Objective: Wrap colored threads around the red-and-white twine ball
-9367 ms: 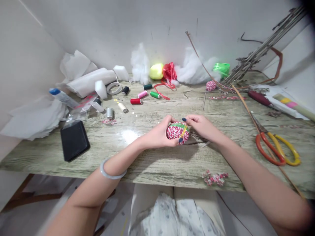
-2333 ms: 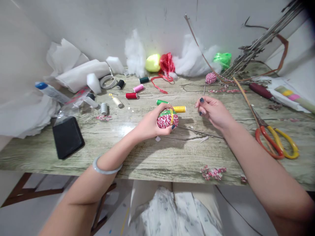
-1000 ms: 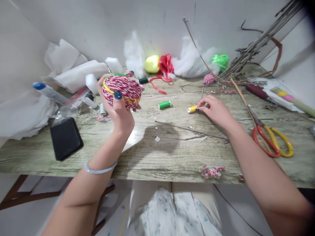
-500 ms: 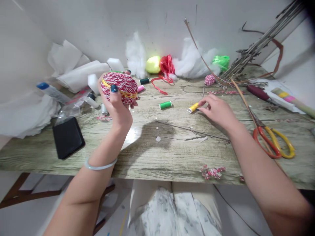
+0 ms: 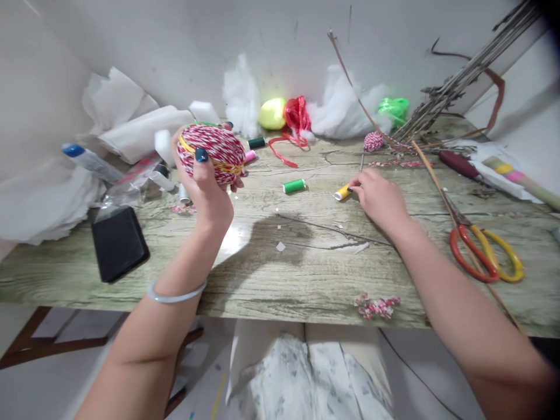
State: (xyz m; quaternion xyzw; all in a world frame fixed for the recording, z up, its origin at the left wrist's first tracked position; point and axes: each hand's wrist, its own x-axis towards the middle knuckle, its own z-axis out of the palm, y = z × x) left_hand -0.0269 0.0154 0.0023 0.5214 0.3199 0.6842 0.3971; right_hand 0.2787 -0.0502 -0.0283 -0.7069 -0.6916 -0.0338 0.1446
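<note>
My left hand (image 5: 207,181) is wrapped round a ball of red-and-white twine (image 5: 214,149), held up above the table with the thumb across its near side. Yellow strands circle the ball, and a bit of green shows on its top. At the table's middle right, the fingers of my right hand (image 5: 380,198) are pinched at the right end of a yellow thread spool (image 5: 341,192), which lies on its side. A green thread spool (image 5: 294,186) lies to the left of it. Behind the twine ball are a dark green spool (image 5: 256,143) and a pink spool (image 5: 249,156).
Scissors (image 5: 485,251) and dry twigs (image 5: 464,76) lie on the right. A black phone (image 5: 120,244), white sheets (image 5: 39,198) and a glue bottle (image 5: 90,160) are on the left. White stuffing (image 5: 336,105) and red ribbon (image 5: 298,119) line the wall.
My right hand's fingers have drawn closer together at the spool's end. The left hand keeps the twine ball raised almost in place.
</note>
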